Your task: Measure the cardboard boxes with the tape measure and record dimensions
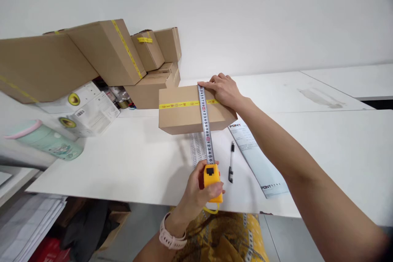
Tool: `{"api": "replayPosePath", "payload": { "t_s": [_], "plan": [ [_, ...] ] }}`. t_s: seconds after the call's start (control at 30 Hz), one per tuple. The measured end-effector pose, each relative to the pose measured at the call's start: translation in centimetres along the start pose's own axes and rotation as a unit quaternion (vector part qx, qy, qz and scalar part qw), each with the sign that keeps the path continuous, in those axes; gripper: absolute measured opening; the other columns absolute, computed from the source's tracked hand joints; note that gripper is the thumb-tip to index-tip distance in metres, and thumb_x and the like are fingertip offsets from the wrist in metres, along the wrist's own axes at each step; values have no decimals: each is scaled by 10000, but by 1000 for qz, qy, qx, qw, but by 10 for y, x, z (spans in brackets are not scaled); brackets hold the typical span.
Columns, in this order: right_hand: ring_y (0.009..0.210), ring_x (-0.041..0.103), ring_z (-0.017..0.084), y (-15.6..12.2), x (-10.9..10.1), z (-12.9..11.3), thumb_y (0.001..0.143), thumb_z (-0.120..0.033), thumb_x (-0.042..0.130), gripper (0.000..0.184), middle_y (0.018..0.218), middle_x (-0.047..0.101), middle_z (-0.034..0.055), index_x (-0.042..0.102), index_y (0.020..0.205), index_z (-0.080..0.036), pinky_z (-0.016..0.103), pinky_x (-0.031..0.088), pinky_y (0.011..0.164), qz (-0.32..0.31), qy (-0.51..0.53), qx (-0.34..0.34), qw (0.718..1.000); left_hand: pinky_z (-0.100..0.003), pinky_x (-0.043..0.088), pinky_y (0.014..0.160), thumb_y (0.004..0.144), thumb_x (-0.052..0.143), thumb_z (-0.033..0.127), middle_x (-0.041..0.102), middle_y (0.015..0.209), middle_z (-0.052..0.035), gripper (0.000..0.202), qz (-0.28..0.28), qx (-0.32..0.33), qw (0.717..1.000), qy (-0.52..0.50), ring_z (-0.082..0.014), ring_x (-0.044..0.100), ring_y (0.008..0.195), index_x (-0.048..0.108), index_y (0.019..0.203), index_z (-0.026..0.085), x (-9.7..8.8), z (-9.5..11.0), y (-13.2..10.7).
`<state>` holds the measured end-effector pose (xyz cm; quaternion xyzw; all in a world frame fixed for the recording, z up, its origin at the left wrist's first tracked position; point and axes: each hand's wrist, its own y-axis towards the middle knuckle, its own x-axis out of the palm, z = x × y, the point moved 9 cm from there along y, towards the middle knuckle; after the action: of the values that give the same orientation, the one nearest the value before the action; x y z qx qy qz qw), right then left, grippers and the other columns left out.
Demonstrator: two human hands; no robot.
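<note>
My left hand (199,188) is closed around a yellow tape measure (211,181) near the table's front edge. Its silver blade (206,125) runs away from me across the top of a brown cardboard box (181,116). Yellow printed tape crosses the box lengthwise, passing under the blade. At the box's far edge, the fingers of my right hand (226,90) hold the blade's end down, with the rest of that hand against the box. The box partly covers a printed sheet (197,147). A pen (231,163) lies to its right.
Several brown cartons (104,55) are stacked at the back left beside a white box with avocado pictures (92,110). A mint-green tumbler (50,139) leans at the left. A PONY paper (260,163) lies on the white table (132,163), under my right forearm. A wall closes off the back.
</note>
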<state>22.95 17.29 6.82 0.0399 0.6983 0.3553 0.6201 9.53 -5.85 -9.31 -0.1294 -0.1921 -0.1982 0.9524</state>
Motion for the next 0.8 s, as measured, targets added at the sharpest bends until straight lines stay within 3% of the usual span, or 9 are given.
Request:
{"api": "replayPosePath", "payload": {
  "t_s": [0.1, 0.17, 0.27, 0.33, 0.43, 0.53, 0.63, 0.8],
  "plan": [
    [997, 510, 296, -6, -4, 4, 1066, -335, 324, 484, 1082, 716, 125, 573, 1474, -261, 411, 371, 844, 13, -2, 48, 999, -355, 616, 824, 740, 865, 481, 569, 1318, -96, 616, -6, 37, 999, 37, -185, 640, 923, 578, 1221, 224, -6, 9, -8],
    [1017, 517, 308, -13, -6, 6, 1059, -452, 343, 499, 1100, 720, 140, 642, 1372, -203, 422, 377, 865, 27, -4, 75, 997, -349, 596, 860, 775, 835, 437, 583, 1312, -95, 621, 15, 87, 991, 102, -190, 631, 960, 545, 1288, 238, -17, 21, -14],
    [1045, 519, 322, -29, -13, 0, 1036, -540, 372, 513, 1127, 702, 156, 702, 1180, -176, 441, 372, 894, 62, -6, 86, 994, -323, 568, 862, 774, 798, 310, 634, 1154, -57, 648, 75, 157, 956, 236, -184, 623, 943, 504, 1348, 254, -38, 34, -25],
    [1047, 516, 322, -45, -19, -8, 1028, -556, 384, 497, 1099, 689, 148, 687, 1161, -185, 446, 368, 902, 93, -7, 82, 992, -315, 559, 833, 732, 771, 245, 639, 1031, -26, 668, 86, 172, 932, 309, -172, 619, 870, 506, 1346, 246, -46, 30, -30],
    [1039, 519, 313, -75, -28, -22, 1018, -566, 404, 472, 1070, 671, 130, 668, 1172, -206, 447, 368, 907, 131, -8, 77, 988, -307, 561, 776, 683, 747, 222, 629, 959, -12, 685, 38, 124, 921, 367, -157, 605, 779, 516, 1327, 224, -48, 3, -34],
    [1047, 536, 316, -104, -31, -34, 1001, -590, 436, 474, 1088, 666, 131, 666, 1178, -215, 450, 372, 914, 159, -16, 80, 984, -315, 571, 778, 651, 777, 260, 649, 1098, -66, 720, -5, 68, 922, 382, -189, 638, 865, 506, 1316, 209, -47, -21, -37],
    [1070, 553, 331, -126, -25, -42, 980, -633, 458, 501, 1134, 672, 137, 673, 1181, -227, 464, 375, 926, 177, -25, 85, 980, -352, 573, 859, 654, 781, 304, 647, 1192, -103, 727, -21, 49, 926, 375, -234, 654, 995, 487, 1311, 198, -46, -25, -37],
    [1085, 571, 324, -141, 7, -47, 963, -639, 514, 484, 1144, 696, 134, 690, 1174, -240, 466, 382, 934, 171, -11, 67, 983, -350, 573, 827, 670, 765, 307, 660, 1140, -92, 700, -31, 39, 921, 386, -220, 649, 946, 487, 1302, 187, -45, -20, -33]
  ]
}}
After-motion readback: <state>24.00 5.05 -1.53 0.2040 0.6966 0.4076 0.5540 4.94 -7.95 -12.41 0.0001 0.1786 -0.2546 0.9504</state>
